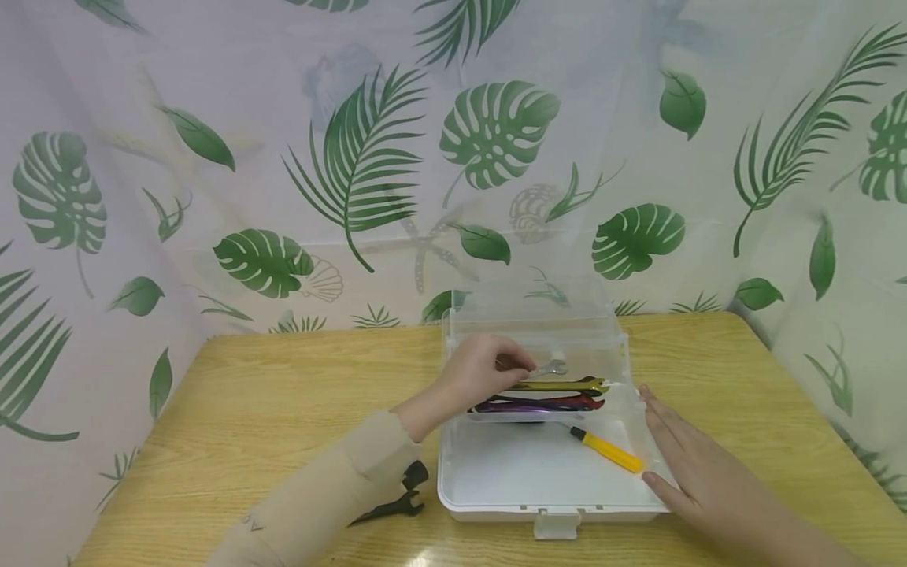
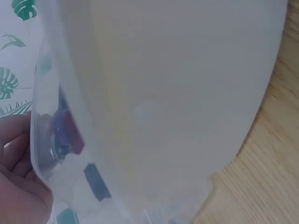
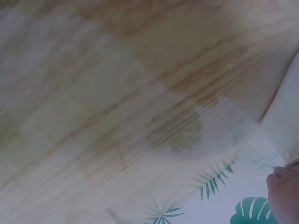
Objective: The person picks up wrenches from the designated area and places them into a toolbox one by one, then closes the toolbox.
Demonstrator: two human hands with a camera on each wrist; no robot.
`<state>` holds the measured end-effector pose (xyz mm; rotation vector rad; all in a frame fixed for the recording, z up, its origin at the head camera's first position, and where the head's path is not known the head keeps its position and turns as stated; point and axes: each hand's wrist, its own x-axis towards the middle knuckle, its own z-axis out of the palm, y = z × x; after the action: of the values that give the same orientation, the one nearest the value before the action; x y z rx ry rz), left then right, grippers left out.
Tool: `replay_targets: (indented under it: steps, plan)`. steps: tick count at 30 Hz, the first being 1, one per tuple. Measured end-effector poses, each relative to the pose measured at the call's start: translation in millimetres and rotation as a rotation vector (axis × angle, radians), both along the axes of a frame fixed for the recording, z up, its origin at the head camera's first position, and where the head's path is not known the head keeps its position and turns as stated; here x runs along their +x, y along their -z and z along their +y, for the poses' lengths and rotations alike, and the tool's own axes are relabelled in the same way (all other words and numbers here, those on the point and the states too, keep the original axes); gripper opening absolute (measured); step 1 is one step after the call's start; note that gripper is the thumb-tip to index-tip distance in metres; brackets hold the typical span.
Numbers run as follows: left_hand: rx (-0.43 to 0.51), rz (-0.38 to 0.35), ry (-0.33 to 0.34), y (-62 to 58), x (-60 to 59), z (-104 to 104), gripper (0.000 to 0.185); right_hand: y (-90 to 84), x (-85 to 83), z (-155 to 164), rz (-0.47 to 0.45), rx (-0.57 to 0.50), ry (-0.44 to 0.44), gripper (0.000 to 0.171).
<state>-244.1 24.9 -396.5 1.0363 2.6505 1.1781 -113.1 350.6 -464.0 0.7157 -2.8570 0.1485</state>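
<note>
My left hand (image 1: 489,365) reaches over the raised tray of a clear plastic toolbox (image 1: 496,472) and pinches a small silver open-end wrench (image 1: 549,368). Just below the fingers, gold (image 1: 560,386) and purple (image 1: 524,407) wrenches lie in the tray, with a red one (image 1: 591,403) among them. A yellow-handled screwdriver (image 1: 612,453) rests in the white bottom compartment. Along the box's right wall my right hand (image 1: 697,461) rests with straight fingers touching the edge. In the left wrist view the left hand (image 2: 21,177) shows behind the clear tray wall.
The clear lid (image 1: 531,307) stands raised at the back, near the leaf-patterned curtain (image 1: 397,197). A black wrench (image 1: 400,505) and another black piece (image 1: 415,474) lie on the wooden table (image 1: 283,378) left of the box, partly behind my left sleeve. The front latch (image 1: 556,525) hangs down.
</note>
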Motion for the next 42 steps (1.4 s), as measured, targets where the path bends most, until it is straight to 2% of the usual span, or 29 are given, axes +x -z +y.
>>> replay_targets:
  steps: [3, 10, 15, 22, 29, 32, 38, 42]
  plan:
    - [0.013, -0.005, -0.008, -1.3, -0.9, -5, 0.011, 0.2, -0.3, 0, 0.002, -0.004, -0.006, 0.085]
    - [0.049, -0.044, -0.035, -3.7, 0.9, -18, 0.010, -4.7, -1.0, -2, -0.093, 0.006, 0.047, 0.085]
    - [0.072, -0.063, -0.052, -2.0, 3.1, -26, 0.011, -5.9, -0.8, -3, -0.120, 0.010, 0.061, 0.084]
    - [0.103, -0.073, -0.079, 1.8, 5.4, -39, 0.012, -5.4, -1.0, -3, -0.100, 0.012, 0.052, 0.085]
    - [0.106, -0.095, -0.125, -1.7, 11.9, -55, 0.012, -5.5, -0.9, -2, -0.074, 0.013, 0.037, 0.084]
    - [0.105, -0.105, -0.118, -4.1, 14.6, -64, 0.012, -5.1, -0.8, -2, -0.066, 0.016, 0.031, 0.084]
    - [0.095, -0.123, -0.104, -11.3, 20.5, -81, 0.011, -1.5, -0.7, 0, 0.012, 0.011, -0.021, 0.084]
    - [0.098, -0.128, -0.100, -14.4, 23.8, -90, 0.010, -0.5, -0.1, 1, 0.013, 0.012, -0.025, 0.084]
